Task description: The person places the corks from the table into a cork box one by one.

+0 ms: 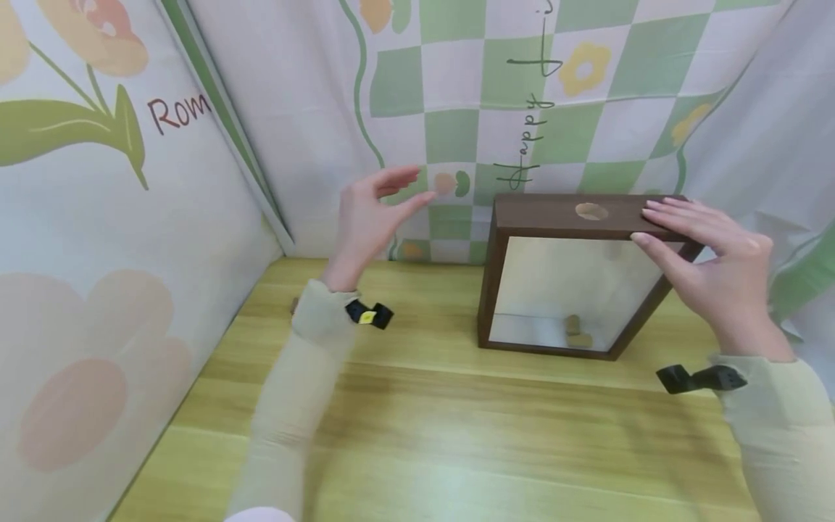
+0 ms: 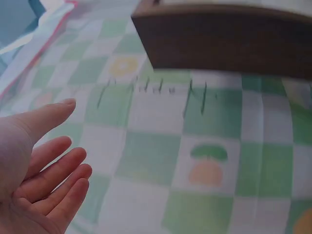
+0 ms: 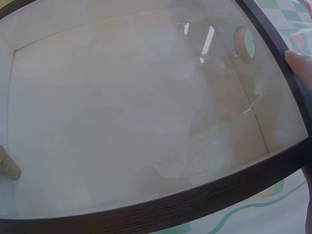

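Observation:
A dark brown wooden shadow box [image 1: 489, 290] with a clear front pane stands upright on the table at the right in the head view. Its top has a round hole [image 1: 591, 212], and a couple of cork pieces [image 1: 579, 340] lie at the bottom inside. My right hand [image 1: 717, 254] holds the box by its top right corner, fingers laid over the top and thumb at the front edge. Off to the left of the box my left hand [image 1: 368, 217] is raised with nothing in it, thumb and fingers spread apart. The left wrist view shows that hand's palm and loosely bent fingers [image 2: 58, 170].
The wood-grain table [image 1: 443, 435] extends in front of the box. A green-and-white checked cloth [image 1: 450, 80] hangs close behind it, and a flower-printed cloth [image 1: 196, 217] rises along the left. A small brown thing [image 1: 294, 306] shows beside the left sleeve, mostly hidden.

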The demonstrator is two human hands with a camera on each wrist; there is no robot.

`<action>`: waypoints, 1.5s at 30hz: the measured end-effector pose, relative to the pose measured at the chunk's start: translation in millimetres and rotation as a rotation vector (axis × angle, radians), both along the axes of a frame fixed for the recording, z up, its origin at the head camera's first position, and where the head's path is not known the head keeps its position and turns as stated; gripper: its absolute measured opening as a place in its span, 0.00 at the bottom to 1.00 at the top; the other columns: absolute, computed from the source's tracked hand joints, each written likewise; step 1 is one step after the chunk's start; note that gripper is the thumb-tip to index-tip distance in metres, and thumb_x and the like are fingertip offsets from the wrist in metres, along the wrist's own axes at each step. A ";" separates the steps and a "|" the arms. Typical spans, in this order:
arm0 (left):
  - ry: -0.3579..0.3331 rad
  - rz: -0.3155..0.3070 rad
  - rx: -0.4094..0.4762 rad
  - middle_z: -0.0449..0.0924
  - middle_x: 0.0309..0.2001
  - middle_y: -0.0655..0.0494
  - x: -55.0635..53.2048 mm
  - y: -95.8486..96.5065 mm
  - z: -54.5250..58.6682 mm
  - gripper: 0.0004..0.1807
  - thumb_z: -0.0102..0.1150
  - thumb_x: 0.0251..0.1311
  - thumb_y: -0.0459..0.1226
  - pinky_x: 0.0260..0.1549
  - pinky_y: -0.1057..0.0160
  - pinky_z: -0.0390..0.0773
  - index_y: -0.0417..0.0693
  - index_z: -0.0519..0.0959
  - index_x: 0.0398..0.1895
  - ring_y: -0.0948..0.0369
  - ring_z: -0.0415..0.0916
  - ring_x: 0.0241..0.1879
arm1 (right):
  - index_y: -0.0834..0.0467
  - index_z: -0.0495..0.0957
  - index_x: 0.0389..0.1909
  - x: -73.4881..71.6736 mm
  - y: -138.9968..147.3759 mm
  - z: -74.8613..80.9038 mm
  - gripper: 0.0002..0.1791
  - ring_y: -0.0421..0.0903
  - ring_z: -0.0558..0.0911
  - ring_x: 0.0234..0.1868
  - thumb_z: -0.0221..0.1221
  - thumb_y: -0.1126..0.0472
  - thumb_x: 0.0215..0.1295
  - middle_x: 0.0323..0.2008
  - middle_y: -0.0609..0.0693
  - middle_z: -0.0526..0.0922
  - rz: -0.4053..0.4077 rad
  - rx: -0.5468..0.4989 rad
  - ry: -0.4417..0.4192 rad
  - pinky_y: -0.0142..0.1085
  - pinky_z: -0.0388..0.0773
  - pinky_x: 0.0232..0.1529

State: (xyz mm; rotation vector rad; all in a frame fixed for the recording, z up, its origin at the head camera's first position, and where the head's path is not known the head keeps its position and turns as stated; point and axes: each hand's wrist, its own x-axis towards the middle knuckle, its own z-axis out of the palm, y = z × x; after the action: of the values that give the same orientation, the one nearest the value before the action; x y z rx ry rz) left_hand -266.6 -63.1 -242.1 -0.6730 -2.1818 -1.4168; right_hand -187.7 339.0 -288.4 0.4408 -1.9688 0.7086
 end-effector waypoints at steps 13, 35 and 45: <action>-0.204 0.243 0.044 0.84 0.53 0.49 0.5 -109.8 -73.0 0.22 0.74 0.61 0.41 0.58 0.53 0.75 0.43 0.84 0.56 0.54 0.79 0.52 | 0.61 0.89 0.46 -1.6 0.7 1.0 0.16 0.31 0.79 0.58 0.76 0.62 0.56 0.46 0.60 0.87 0.009 -0.002 -0.002 0.34 0.68 0.66; -0.388 0.351 -0.208 0.87 0.42 0.42 68.5 -177.8 -192.4 0.18 0.77 0.56 0.35 0.38 0.65 0.81 0.35 0.86 0.47 0.51 0.83 0.39 | 0.62 0.89 0.46 2.3 -3.4 3.4 0.16 0.31 0.79 0.58 0.76 0.64 0.56 0.46 0.61 0.87 0.016 -0.018 -0.006 0.35 0.68 0.67; -0.534 0.304 -0.232 0.87 0.44 0.45 71.9 -180.8 -207.1 0.20 0.77 0.56 0.37 0.47 0.54 0.82 0.37 0.85 0.50 0.51 0.84 0.43 | 0.62 0.89 0.45 1.3 -3.3 3.1 0.16 0.31 0.79 0.57 0.76 0.61 0.56 0.45 0.61 0.87 0.017 -0.010 0.007 0.34 0.69 0.66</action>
State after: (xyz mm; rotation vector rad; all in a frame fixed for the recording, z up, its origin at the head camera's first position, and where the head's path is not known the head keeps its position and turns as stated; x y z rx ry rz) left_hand -194.7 -243.9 -449.2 -0.0114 -2.7416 -1.2958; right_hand -186.4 335.7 -285.3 0.4538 -1.9557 0.7265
